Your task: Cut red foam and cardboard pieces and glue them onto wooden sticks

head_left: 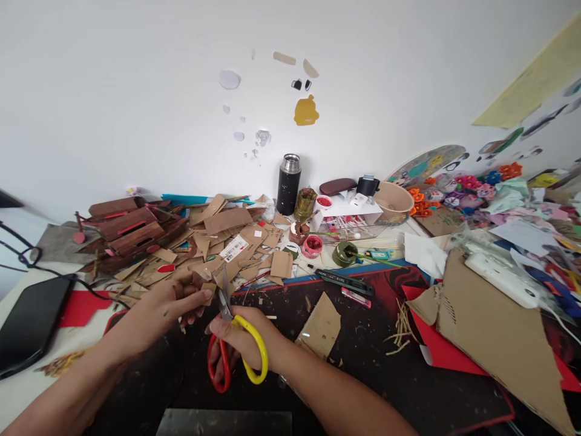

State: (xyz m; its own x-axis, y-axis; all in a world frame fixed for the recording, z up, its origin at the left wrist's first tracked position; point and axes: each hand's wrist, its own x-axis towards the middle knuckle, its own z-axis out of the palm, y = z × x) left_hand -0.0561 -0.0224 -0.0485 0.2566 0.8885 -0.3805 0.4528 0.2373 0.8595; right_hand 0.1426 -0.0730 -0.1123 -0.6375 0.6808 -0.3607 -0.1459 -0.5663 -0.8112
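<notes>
right fingers [221, 328] clamp scissors [225, 310] pointing lengthwise forward; left fingers [198, 300] pinch a cardboard scrap [209, 287].

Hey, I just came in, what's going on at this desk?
Someone is working with bare hands over a dark mat. The right hand holds scissors with one red and one yellow handle; the left hand holds a small cardboard piece close to the blades. Cardboard scraps are heaped behind the hands, and a utility knife lies beyond the right hand.
</notes>
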